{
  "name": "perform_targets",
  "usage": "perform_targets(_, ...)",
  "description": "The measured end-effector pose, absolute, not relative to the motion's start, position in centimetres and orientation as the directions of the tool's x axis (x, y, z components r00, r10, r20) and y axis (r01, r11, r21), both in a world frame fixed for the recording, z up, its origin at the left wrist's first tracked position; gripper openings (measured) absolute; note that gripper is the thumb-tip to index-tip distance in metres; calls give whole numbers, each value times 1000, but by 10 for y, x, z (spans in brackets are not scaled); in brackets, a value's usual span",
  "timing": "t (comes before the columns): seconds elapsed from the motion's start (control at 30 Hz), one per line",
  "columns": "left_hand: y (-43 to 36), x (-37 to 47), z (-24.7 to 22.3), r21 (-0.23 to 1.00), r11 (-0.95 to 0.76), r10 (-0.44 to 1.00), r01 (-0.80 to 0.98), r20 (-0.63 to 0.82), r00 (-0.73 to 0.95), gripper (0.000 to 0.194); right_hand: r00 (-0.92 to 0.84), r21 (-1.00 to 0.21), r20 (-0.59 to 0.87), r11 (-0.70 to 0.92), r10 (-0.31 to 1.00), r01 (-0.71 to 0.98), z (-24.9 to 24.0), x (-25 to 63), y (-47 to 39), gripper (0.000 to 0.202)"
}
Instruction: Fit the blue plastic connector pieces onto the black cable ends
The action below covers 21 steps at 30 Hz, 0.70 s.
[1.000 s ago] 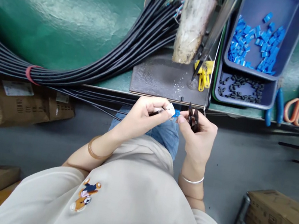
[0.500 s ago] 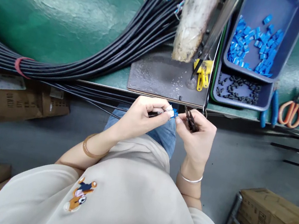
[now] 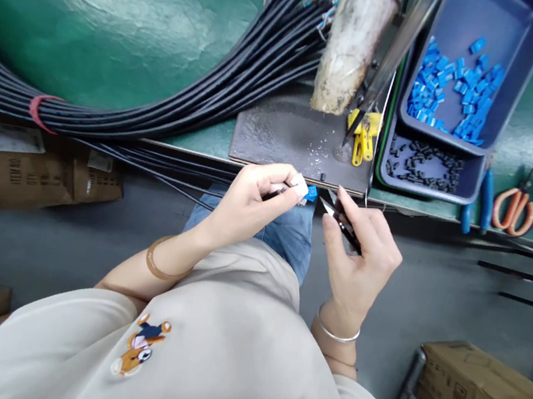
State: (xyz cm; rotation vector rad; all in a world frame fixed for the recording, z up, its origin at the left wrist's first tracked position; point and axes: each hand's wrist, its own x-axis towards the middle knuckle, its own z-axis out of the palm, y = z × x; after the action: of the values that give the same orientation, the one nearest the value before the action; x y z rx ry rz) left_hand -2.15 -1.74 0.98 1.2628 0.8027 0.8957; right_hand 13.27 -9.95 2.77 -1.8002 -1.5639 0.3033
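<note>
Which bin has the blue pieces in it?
The upper bin, stacked tilted on top, holds the blue pieces; the lower bin beneath it holds small black ones.

Right hand [image 3: 361,255] now apart from blue connector [image 3: 312,193]

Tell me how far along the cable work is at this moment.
Done: a blue connector sits on the end of the black cable pinched in the left hand. In hand: the right hand holds small snips, blades just clear of the connector. Left: a large cable bundle on the bench, and many blue connectors in the tray.
</note>
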Motion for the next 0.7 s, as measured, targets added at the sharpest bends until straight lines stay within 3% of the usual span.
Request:
perform_targets(0.33,-20,-19,8,995,23,904,-93,19,428,18,184,-565,274,3,944,825,22,133,-100,34)
perform_targets(0.47,-22,-26,6,998,16,876,-64,17,483,14,240,-606,328,9,914,795,30,126,-103,31)
perform_targets(0.53,-23,-31,3,999,31,808,10,-31,589,14,364,-646,465,29,807,763,35,138,-105,29)
perform_targets(0.6,-24,-34,0,996,55,772,73,-89,629,17,506,-631,641,21,577,775,34,174,-106,29)
perform_targets(0.67,-24,-35,-1,989,121,814,82,-146,562,21,500,-502,750,-119,433,857,26,232,-101,30)
perform_targets(0.7,-23,-35,-1,984,165,840,67,-176,513,23,467,-415,767,-215,440,884,19,267,-97,32)
